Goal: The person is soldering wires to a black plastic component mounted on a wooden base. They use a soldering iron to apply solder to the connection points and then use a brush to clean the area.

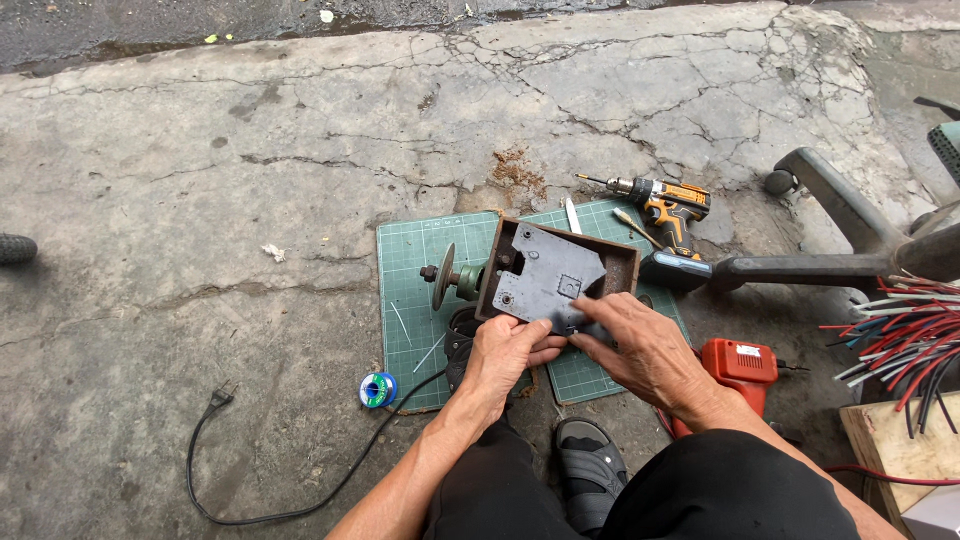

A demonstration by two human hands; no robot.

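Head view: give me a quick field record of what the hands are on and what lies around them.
left hand: gripping the near edge of the grey metal plate
right hand: fingers on the plate's near right corner
plate: lying tilted over a brown metal box
box: on a green cutting mat, a disc on a shaft sticking out of its left side
right of the box: cordless drill
near the right wrist: red power tool
left of the mat: solder spool, black power cord

Two hands, left (505, 352) and right (640, 345), are showing, along with two power drills, one orange-and-black (668, 206) and one red (738, 364), one green cutting mat (430, 290), one solder spool (378, 389) and one sandal (590, 470)
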